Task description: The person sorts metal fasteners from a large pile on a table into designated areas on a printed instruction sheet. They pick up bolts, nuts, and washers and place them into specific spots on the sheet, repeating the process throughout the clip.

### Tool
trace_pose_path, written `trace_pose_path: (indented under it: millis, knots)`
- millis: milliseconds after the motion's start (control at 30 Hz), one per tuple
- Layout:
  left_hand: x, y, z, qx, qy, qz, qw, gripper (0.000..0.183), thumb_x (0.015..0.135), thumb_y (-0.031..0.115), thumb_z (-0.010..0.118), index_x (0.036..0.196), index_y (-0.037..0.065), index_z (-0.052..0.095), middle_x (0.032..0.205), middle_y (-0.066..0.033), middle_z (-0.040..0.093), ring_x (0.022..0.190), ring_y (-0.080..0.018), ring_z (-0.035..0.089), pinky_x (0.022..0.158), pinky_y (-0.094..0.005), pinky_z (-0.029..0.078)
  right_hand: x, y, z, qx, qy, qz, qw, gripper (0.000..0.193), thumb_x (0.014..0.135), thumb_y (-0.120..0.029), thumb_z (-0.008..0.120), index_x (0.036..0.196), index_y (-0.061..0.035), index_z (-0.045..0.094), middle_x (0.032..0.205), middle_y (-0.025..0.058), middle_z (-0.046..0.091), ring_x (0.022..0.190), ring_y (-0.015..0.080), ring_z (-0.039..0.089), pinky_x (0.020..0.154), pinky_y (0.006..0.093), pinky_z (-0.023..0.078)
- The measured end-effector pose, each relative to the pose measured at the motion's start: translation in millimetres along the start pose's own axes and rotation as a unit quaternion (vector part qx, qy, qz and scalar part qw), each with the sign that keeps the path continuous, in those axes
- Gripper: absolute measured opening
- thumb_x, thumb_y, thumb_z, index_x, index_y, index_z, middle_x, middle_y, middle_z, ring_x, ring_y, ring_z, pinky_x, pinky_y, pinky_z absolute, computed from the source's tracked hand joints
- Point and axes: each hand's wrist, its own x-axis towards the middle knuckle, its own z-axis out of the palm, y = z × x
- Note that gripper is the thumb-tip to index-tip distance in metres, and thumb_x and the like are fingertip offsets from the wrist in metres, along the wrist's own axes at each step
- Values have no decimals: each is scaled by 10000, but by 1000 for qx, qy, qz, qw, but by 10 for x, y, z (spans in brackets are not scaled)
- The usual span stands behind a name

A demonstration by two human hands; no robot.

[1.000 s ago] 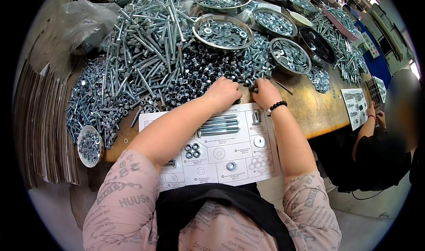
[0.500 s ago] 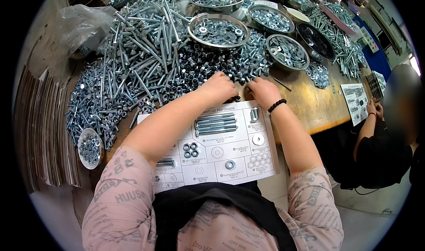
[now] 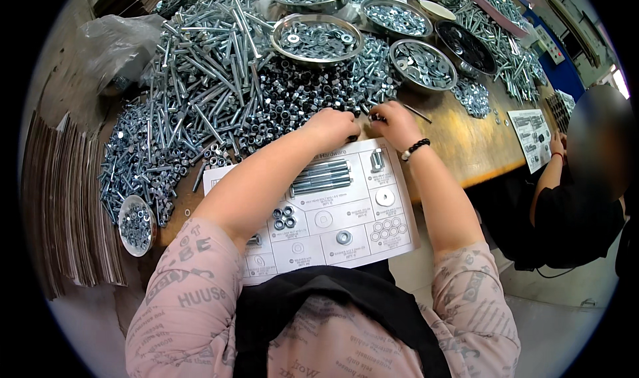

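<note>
A white printed hardware sheet lies at the table's front edge. On it are long bolts, short bolts, lock nuts, a large washer and a thick metal ring. Just beyond the sheet, my left hand is closed by the near edge of the loose lock nut pile. A dark piece shows under its fingertips, too hidden to name. My right hand, wearing a bead bracelet, curls its fingers around small dark lock nuts.
Heaped bolts cover the left and far table. Steel bowls of washers stand behind the nuts. A loose bolt lies right of my right hand. At the right, a co-worker's hand is beside another sheet. Cardboard is stacked left.
My right hand has moved slightly up and left, and dark nuts now show in its fingers. The left hand has shifted little. The whole view has tilted slightly.
</note>
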Motion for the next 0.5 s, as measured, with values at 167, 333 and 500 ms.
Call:
trace_pose_path:
  millis: [167,333,500]
  knots:
    - [-192,199,20,-139,171,-55,974,186,738,165,590,909,98,614,882,-83,571,809,-275,579,689,-371,477,-650,-293,-414,113,-53,1,992,213,695,-102,665,901,-69,623,818,97,560,782,264,544,703,337,450]
    - [-612,943,3,-273,110,-4,956,202,751,173,576,934,97,616,858,-112,568,814,-301,569,729,-389,464,-1428,-525,-647,75,-165,-44,982,263,652,-67,689,904,-71,616,866,95,568,802,275,557,695,341,460]
    - [-828,1367,141,-223,23,23,974,224,734,145,587,949,87,612,865,-81,578,845,-270,558,740,-375,429,-1720,-582,-552,-1,-183,-31,983,252,653,-89,671,897,-79,607,861,100,558,795,277,560,686,345,468]
